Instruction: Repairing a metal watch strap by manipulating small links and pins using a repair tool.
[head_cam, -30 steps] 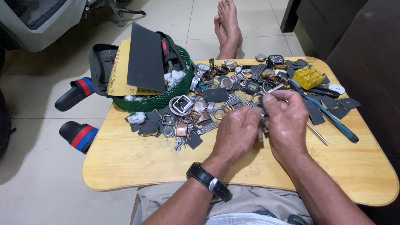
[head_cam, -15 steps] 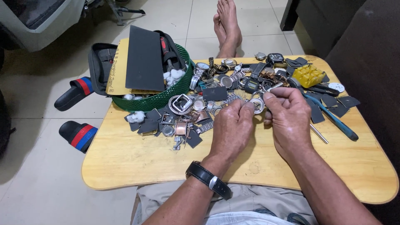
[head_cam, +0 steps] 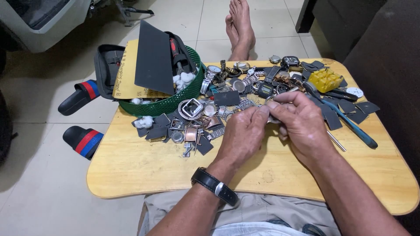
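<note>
On a low, rounded wooden table (head_cam: 131, 166) lay a heap of loose metal watch parts (head_cam: 205, 118). Above it, left hand (head_cam: 243, 135) and right hand (head_cam: 302, 122) pinched one small silver watch piece (head_cam: 272, 117) between fingertips, work unfinished.

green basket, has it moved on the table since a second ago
No. The green basket sits at the same far left corner of the table, its rim beside the same square buckle throughout.

My left hand (head_cam: 243, 133) and right hand (head_cam: 302, 124) meet over the wooden worktop (head_cam: 131, 166), fingers (head_cam: 280, 107) pinching a small metal watch part (head_cam: 272, 119) beside a heap of watch cases (head_cam: 205, 116) and a green basket (head_cam: 175, 102).
</note>
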